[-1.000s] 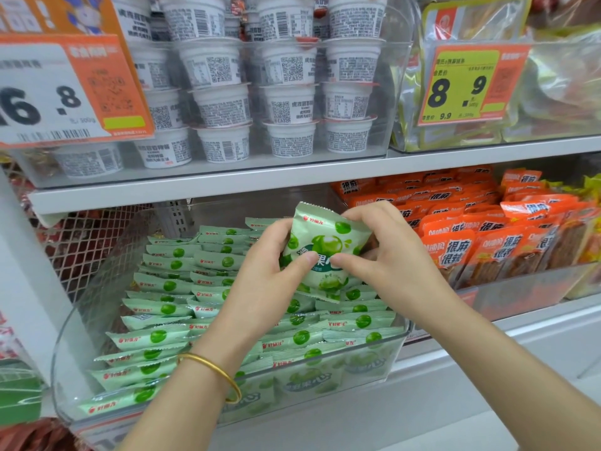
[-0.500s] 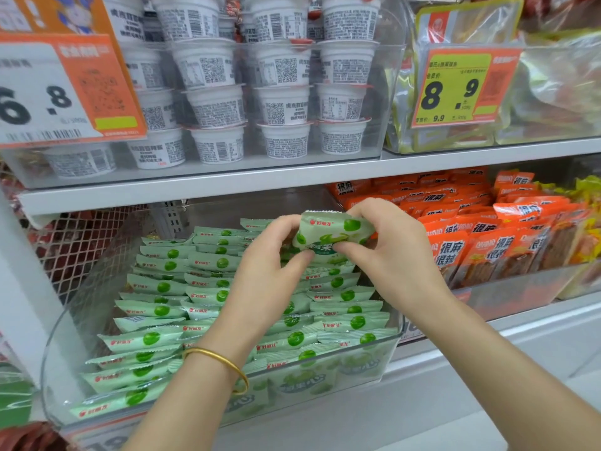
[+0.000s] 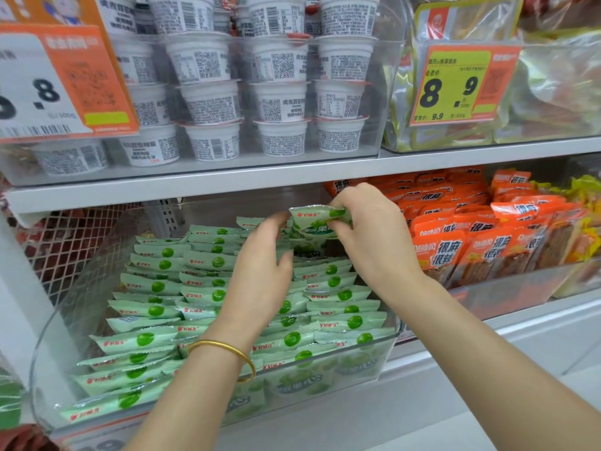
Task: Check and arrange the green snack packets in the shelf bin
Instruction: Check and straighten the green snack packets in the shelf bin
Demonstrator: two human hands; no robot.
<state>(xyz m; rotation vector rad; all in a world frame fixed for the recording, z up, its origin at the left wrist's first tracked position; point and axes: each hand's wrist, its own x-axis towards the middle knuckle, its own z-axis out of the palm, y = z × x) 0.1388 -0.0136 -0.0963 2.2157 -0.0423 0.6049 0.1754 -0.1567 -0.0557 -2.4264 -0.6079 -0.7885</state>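
Centre of frame, head view: one green snack packet (image 3: 314,222) held above the rear of the clear shelf bin (image 3: 364,366), long axis running left-right, over what looks like a gap in the right-hand row. Its right end is pinched by the right hand (image 3: 370,242), fingers curled over. The left hand (image 3: 263,271) sits at its left corner, fingers loosely bent; grip unclear.

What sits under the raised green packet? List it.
Below the raised packet, in the right hand, another green packet stands in the clear bin. The left hand hides the row beside it; the bin floor is covered.
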